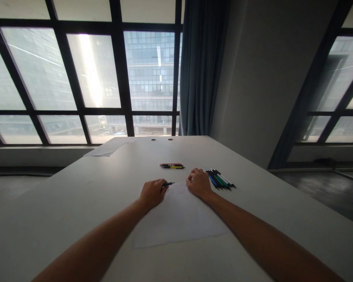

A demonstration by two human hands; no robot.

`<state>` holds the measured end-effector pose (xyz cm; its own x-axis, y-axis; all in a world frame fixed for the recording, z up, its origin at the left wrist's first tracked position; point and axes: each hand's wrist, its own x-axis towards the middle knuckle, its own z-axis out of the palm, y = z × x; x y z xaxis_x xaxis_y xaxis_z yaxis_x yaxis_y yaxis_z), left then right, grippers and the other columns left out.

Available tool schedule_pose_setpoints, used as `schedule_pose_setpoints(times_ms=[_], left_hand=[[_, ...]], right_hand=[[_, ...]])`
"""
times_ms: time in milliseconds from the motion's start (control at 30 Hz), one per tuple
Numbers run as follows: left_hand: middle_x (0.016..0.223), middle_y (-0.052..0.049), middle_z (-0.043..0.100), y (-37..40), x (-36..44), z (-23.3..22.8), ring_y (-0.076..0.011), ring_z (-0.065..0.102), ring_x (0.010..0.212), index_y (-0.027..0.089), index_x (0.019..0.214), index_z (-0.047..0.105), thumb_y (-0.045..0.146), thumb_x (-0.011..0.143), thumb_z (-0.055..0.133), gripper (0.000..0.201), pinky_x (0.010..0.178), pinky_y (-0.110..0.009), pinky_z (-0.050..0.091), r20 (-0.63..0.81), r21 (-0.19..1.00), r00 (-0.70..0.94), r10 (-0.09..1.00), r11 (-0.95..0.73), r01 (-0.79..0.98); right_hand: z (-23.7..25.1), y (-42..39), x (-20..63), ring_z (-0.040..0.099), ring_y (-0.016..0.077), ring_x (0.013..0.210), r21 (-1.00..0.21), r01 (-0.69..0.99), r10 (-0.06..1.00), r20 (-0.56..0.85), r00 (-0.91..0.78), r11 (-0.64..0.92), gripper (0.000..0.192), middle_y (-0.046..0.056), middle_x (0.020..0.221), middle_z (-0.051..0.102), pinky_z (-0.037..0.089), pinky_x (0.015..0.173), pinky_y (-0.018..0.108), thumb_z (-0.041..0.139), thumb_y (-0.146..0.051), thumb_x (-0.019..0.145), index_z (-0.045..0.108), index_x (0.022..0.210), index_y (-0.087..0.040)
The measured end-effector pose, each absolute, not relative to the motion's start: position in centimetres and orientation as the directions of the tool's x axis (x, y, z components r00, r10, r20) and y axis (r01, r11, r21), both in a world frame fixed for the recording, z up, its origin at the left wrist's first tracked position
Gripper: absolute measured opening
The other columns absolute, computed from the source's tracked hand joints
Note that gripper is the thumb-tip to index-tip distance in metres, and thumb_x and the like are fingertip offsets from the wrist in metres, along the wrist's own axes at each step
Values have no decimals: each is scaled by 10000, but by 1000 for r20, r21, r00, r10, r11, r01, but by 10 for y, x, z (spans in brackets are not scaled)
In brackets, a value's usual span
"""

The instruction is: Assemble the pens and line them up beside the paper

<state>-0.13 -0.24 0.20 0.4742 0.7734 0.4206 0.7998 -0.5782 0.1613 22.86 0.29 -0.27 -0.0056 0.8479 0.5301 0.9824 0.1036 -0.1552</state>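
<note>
A white sheet of paper (179, 221) lies flat on the white table (129, 164), with faint marks near its far edge. My left hand (152, 192) is closed around a dark pen (168, 183) at the sheet's upper left; the pen's thin end points right. At the upper right of the sheet is my right hand (200, 184), its fingers curled inward. Whether anything sits between those fingers is hidden. Just right of that hand lies a row of several pens (220, 180) with blue, green, white and black barrels.
Beyond the paper lies a small group of pens (172, 166), reddish and yellow-black. More paper sheets (106, 148) rest at the table's far left edge. Two round discs (170, 139) show near the far end. A blue curtain (201, 70) and windows stand behind.
</note>
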Motion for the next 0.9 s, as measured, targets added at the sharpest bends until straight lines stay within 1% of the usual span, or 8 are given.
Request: schedule_pose_setpoints(times_ms=[133, 233, 367, 433, 500, 600, 733, 900], left_hand=[[982, -24, 736, -2, -1, 2, -212, 684, 855, 235, 1022, 669, 323, 927, 496, 216, 707, -298, 473, 418, 161, 471, 777, -574, 803], [991, -22, 736, -2, -1, 2, -216, 685, 859, 235, 1029, 667, 349, 930, 497, 227, 706, -301, 470, 423, 159, 470, 774, -575, 803], [963, -40, 735, -4, -1, 3, -221, 684, 858, 222, 1033, 664, 436, 932, 506, 285, 712, -302, 463, 433, 160, 469, 770, -578, 800], [932, -44, 732, -6, 0, 5, -217, 682, 845, 216, 1015, 667, 481, 933, 498, 325, 706, -296, 456, 438, 162, 474, 764, -586, 794], [906, -46, 727, -8, 0, 6, -208, 677, 824, 213, 983, 672, 511, 937, 480, 358, 693, -288, 446, 440, 159, 483, 757, -595, 788], [887, -44, 721, -9, 0, 7, -198, 668, 809, 210, 952, 675, 516, 935, 482, 362, 681, -279, 435, 436, 149, 494, 753, -601, 785], [897, -50, 718, -9, -1, 8, -198, 661, 820, 208, 915, 673, 532, 942, 456, 391, 678, -279, 425, 424, 127, 507, 751, -603, 787], [879, -61, 712, -8, -2, 9, -212, 660, 818, 203, 857, 661, 593, 943, 400, 478, 648, -283, 400, 421, 118, 431, 798, -519, 846]], right_hand=[[-1, 3, 230, 543, 241, 949, -180, 977, 847, 531, -2, 115, 100, 89, 951, 645, 345, 814, 356, 645, -212, 775, 692, 696, -173], [2, 1, 230, 553, 234, 929, -211, 961, 799, 602, -16, 178, 78, 81, 931, 650, 354, 815, 351, 614, -134, 747, 678, 723, -170], [5, -8, 219, 572, 220, 915, -206, 846, 661, 721, -209, 492, 154, 71, 930, 657, 380, 828, 346, 579, -131, 799, 664, 922, -166], [3, -13, 209, 582, 216, 893, -185, 750, 615, 708, -346, 635, 180, 63, 917, 667, 390, 819, 343, 605, -197, 850, 654, 1021, -169], [1, -17, 201, 589, 207, 864, -181, 697, 598, 683, -418, 694, 158, 52, 900, 682, 390, 804, 337, 617, -222, 885, 661, 1031, -180], [0, -20, 195, 595, 197, 850, -193, 693, 610, 668, -426, 695, 88, 44, 886, 699, 387, 795, 328, 607, -191, 911, 684, 952, -190], [1, -19, 198, 603, 190, 832, -255, 698, 657, 643, -394, 669, 103, 43, 855, 710, 397, 816, 330, 610, -225, 923, 705, 902, -192], [1, -16, 202, 596, 185, 805, -304, 705, 679, 654, -334, 640, 100, 38, 827, 697, 393, 825, 337, 610, -220, 900, 679, 836, -186]])
